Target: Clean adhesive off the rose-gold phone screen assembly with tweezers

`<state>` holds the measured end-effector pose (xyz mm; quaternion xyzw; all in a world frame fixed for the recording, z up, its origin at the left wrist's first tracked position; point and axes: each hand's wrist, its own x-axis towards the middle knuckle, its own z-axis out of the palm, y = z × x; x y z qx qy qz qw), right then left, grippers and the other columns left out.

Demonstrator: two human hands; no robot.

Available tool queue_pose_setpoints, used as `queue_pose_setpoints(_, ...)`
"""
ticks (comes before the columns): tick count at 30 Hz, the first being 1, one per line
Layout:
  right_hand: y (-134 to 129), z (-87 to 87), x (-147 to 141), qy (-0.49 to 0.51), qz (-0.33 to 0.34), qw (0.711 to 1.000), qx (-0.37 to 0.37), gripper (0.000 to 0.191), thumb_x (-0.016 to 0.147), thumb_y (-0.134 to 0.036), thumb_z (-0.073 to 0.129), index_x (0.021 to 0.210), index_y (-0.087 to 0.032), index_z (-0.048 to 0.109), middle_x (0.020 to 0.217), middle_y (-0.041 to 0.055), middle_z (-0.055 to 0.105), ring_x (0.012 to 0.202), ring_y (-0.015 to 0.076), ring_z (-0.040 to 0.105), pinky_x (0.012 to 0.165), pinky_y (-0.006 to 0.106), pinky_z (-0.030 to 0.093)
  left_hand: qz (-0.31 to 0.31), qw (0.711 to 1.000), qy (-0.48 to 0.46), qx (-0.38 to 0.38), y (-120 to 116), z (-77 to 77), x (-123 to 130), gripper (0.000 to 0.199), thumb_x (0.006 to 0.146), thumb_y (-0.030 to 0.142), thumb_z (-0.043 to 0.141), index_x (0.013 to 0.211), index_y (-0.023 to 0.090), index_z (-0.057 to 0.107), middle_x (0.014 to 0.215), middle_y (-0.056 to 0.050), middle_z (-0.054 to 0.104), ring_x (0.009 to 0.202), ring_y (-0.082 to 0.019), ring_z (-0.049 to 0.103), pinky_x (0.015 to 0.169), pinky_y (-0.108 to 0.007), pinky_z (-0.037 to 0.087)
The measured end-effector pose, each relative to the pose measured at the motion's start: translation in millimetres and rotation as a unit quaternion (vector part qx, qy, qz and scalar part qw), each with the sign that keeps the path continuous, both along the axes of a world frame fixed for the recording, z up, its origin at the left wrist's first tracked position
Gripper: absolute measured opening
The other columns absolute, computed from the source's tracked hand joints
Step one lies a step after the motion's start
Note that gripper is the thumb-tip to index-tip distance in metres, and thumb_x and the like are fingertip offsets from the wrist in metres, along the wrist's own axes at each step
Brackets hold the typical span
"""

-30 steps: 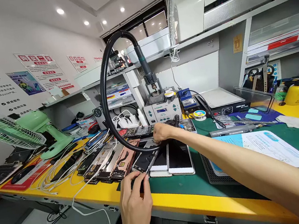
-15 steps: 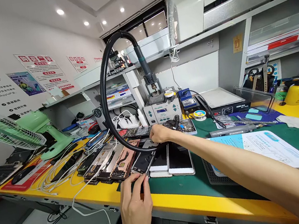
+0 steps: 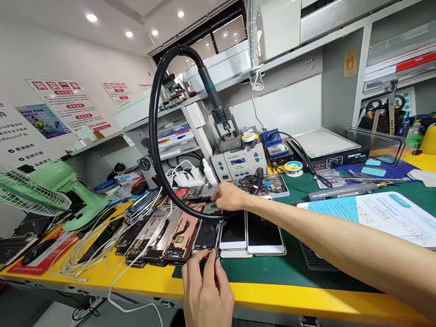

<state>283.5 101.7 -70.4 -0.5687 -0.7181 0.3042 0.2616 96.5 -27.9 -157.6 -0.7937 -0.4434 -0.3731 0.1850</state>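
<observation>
A dark smartphone with a silver edge (image 3: 204, 237) lies at a slant between my hands, at the right end of a row of stripped phones. My left hand (image 3: 208, 303) is closed on its near end, with thumb and fingertips pinched at the corner. At the far end my right hand (image 3: 229, 196) has its fingers curled down on the phone's top; its fingertips are partly hidden. Just right of it lie two white-framed phones (image 3: 264, 233) with dark screens, resting on others. Copper-coloured phone parts (image 3: 185, 234) lie to the left.
A black hose (image 3: 154, 140) loops over the phones from the hot-air station (image 3: 240, 161). White cables (image 3: 66, 255) tangle on the left near a green fan (image 3: 79, 196). A parts tray (image 3: 280, 184) stands behind my right wrist. A white-and-blue sheet (image 3: 388, 220) lies under my forearm.
The phone's silver edge now stands more steeply at its right side. My left hand has shifted slightly right, and my right hand slightly left. The view has moved a little.
</observation>
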Motion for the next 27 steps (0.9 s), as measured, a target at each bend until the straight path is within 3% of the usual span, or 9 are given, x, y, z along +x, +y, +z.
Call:
queue_pose_setpoints(10, -3.6, 0.9, 6.6, 0.014, 0.015, 1.0, 0.011, 0.025, 0.101, -0.032, 0.065, 0.116, -0.013, 0.065, 0.115, 0.0081, 0.066, 0.099, 0.0218, 0.067, 0.086, 0.039, 0.058, -0.005, 1.0, 0.012, 0.009, 4.9, 1.6, -6.9, 0.02, 0.096, 0.015, 0.054, 0.109, 0.011, 0.069, 0.107, -0.016, 0.061, 0.101, -0.029, 0.059, 0.081, -0.041, 0.054)
queue_pose_setpoints(19, -3.8, -1.4, 5.7, -0.007, -0.02, 0.999, 0.033, 0.028, 0.101, -0.033, 0.065, 0.121, -0.014, 0.064, 0.12, 0.0087, 0.064, 0.101, 0.0228, 0.066, 0.086, 0.039, 0.058, -0.018, 1.0, 0.018, 0.012, 2.4, 2.6, -8.4, 0.019, 0.097, 0.016, 0.053, 0.11, 0.016, 0.066, 0.104, -0.012, 0.066, 0.1, -0.025, 0.061, 0.088, -0.037, 0.053)
queue_pose_setpoints(22, -6.4, -0.8, 8.6, -0.024, -0.041, 0.998, 0.047, 0.029, 0.1, -0.033, 0.065, 0.123, -0.015, 0.063, 0.122, 0.0092, 0.063, 0.104, 0.0235, 0.065, 0.088, 0.04, 0.058, 0.016, 1.0, 0.007, 0.009, 7.6, 14.7, -31.6, 0.02, 0.096, 0.022, 0.055, 0.111, 0.017, 0.067, 0.107, -0.012, 0.068, 0.102, -0.026, 0.062, 0.09, -0.04, 0.052)
queue_pose_setpoints(25, -9.3, 1.5, 13.3, -0.04, -0.058, 0.996, 0.062, 0.028, 0.101, -0.034, 0.065, 0.122, -0.015, 0.064, 0.122, 0.0096, 0.063, 0.105, 0.0235, 0.065, 0.089, 0.04, 0.057, 0.087, 0.996, -0.014, 0.006, 22.5, 33.7, -70.4, 0.027, 0.096, 0.027, 0.053, 0.114, 0.013, 0.066, 0.111, -0.016, 0.069, 0.103, -0.032, 0.062, 0.089, -0.049, 0.052)
queue_pose_setpoints(27, -10.9, 3.7, 15.8, -0.048, -0.067, 0.994, 0.072, 0.029, 0.1, -0.034, 0.065, 0.122, -0.015, 0.064, 0.122, 0.0098, 0.063, 0.106, 0.0237, 0.065, 0.09, 0.041, 0.057, 0.084, 0.996, 0.021, -0.03, 34.3, 43.0, -93.8, 0.029, 0.092, 0.03, 0.055, 0.113, 0.016, 0.069, 0.11, -0.013, 0.073, 0.102, -0.031, 0.063, 0.085, -0.047, 0.054)
